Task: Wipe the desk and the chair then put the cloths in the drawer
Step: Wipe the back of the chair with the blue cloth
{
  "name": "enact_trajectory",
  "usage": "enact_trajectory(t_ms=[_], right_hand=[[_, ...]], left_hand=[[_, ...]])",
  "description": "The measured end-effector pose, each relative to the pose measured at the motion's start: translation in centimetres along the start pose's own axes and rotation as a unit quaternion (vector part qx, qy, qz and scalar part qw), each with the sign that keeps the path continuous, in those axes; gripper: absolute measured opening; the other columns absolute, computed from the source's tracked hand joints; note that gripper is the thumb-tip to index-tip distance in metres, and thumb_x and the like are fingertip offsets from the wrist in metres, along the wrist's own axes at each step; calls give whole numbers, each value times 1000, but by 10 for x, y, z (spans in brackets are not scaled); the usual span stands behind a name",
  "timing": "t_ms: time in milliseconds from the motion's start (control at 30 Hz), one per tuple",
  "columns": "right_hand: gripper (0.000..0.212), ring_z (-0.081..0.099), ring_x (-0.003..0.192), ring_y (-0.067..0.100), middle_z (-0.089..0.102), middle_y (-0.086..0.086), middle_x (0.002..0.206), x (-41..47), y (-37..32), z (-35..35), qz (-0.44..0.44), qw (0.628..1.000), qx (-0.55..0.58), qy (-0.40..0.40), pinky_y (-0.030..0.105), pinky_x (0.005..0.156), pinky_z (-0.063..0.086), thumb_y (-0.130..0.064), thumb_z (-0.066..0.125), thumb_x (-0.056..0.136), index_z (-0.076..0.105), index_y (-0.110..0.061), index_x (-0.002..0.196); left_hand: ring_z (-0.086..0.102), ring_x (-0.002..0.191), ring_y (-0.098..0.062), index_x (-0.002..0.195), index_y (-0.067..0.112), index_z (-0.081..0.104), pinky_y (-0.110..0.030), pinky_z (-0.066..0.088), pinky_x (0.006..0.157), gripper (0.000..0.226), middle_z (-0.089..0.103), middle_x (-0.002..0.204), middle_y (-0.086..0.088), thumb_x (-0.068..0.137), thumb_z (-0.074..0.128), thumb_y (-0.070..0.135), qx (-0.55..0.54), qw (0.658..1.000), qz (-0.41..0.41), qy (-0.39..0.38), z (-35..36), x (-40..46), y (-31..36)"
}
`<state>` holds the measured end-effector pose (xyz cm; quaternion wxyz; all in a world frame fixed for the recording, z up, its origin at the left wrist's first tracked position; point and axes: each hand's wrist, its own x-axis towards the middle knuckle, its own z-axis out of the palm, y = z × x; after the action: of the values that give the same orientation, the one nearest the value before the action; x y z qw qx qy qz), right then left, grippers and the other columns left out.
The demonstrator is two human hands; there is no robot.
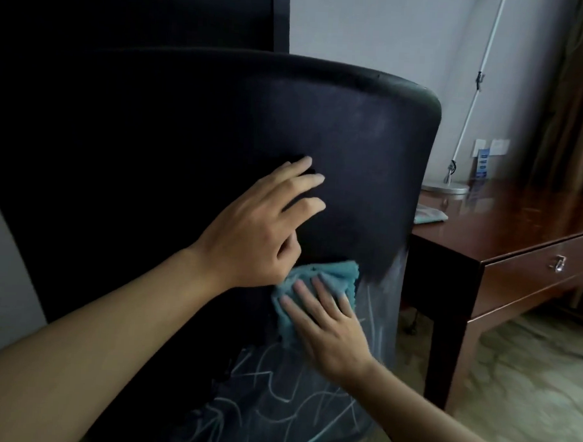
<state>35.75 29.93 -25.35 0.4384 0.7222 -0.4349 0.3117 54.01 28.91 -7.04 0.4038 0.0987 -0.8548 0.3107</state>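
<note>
A black chair (221,122) fills the middle of the view, its curved back facing me. Pale chalk-like scribbles (274,389) cover the lower part of that back. My right hand (328,327) presses a crumpled teal cloth (317,276) flat against the chair back with straight fingers, just above the scribbles. My left hand (263,226) rests on the chair back above the cloth, fingers spread and straight. A brown wooden desk (520,212) stands to the right, with a closed drawer (544,268) in its front. A second folded cloth (429,216) lies on the desk's near left corner.
A white desk lamp (463,135) stands on a round metal base (445,187) at the desk's back left. A small blue card (482,163) leans against the wall. Brown curtains (580,94) hang at the right. Patterned carpet (511,384) covers the floor.
</note>
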Motion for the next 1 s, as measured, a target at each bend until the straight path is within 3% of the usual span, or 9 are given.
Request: enact_trajectory(t_ms=[100, 300, 400, 533, 633, 700, 767, 900, 1000], right_hand=[[62, 18, 148, 25, 26, 1, 157, 29, 36, -17, -97, 995, -29, -9, 38, 119, 13, -32, 48, 96, 25, -26, 153], [49, 10, 150, 30, 17, 5, 159, 107, 62, -42, 151, 978, 30, 138, 52, 121, 12, -27, 28, 106, 23, -16, 153], [53, 10, 151, 31, 21, 4, 160, 50, 8, -8, 119, 986, 70, 91, 49, 120, 11, -22, 36, 102, 24, -21, 154], [60, 16, 149, 23, 26, 1, 158, -19, -16, 5, -3, 999, 33, -27, 45, 115, 24, -25, 41, 95, 26, -27, 153], [55, 11, 151, 25, 19, 4, 160, 3, 32, -3, 136, 989, 38, 42, 53, 118, 20, -23, 40, 98, 28, -19, 151], [55, 9, 151, 28, 15, 8, 160, 22, 68, -13, 296, 946, 67, 112, 55, 119, 15, -23, 34, 101, 21, -13, 154], [53, 5, 151, 28, 13, 8, 161, 22, 72, -11, 382, 903, 130, 145, 55, 121, 11, -26, 28, 104, 16, -14, 154], [53, 3, 152, 29, 4, 2, 165, -43, -3, 22, 357, 919, 145, 75, 51, 122, 7, -32, 26, 106, 9, -28, 157], [53, 5, 152, 23, 4, -1, 165, -51, 12, 20, 309, 940, 128, 70, 47, 121, 9, -33, 27, 106, 11, -28, 156]], left_hand=[[38, 143, -35, 118, 0, 65, -44, 27, 121, 45, 55, 139, -19, 74, 59, 2, -14, 999, 2, -30, -4, -2, -6], [35, 145, -34, 126, 1, 62, -45, 27, 121, 51, 50, 144, -19, 75, 61, 5, -27, 999, -14, -21, 0, -2, -3], [40, 141, -38, 117, 1, 66, -50, 28, 119, 44, 55, 137, -22, 74, 58, 4, 4, 1000, -13, 2, 4, -1, 3], [43, 137, -40, 112, 2, 68, -53, 27, 118, 41, 58, 133, -22, 73, 57, 6, 0, 999, 20, -27, 25, -4, 28], [38, 142, -39, 119, 2, 65, -50, 24, 121, 43, 55, 137, -22, 77, 58, 8, 7, 998, 20, -61, 35, -9, 25], [36, 144, -37, 122, 2, 64, -49, 23, 121, 43, 54, 140, -20, 79, 57, 8, 15, 997, 17, -70, 36, -11, 21], [35, 144, -36, 122, 3, 64, -48, 23, 121, 43, 53, 141, -19, 80, 57, 7, 13, 997, 19, -73, 36, -10, 20], [35, 144, -36, 116, 3, 66, -48, 23, 122, 41, 54, 140, -19, 77, 58, 5, 15, 997, 22, -71, 36, -10, 21], [35, 144, -36, 113, 2, 66, -48, 23, 122, 37, 54, 140, -19, 77, 56, 4, 19, 997, 26, -72, 35, -11, 19]])
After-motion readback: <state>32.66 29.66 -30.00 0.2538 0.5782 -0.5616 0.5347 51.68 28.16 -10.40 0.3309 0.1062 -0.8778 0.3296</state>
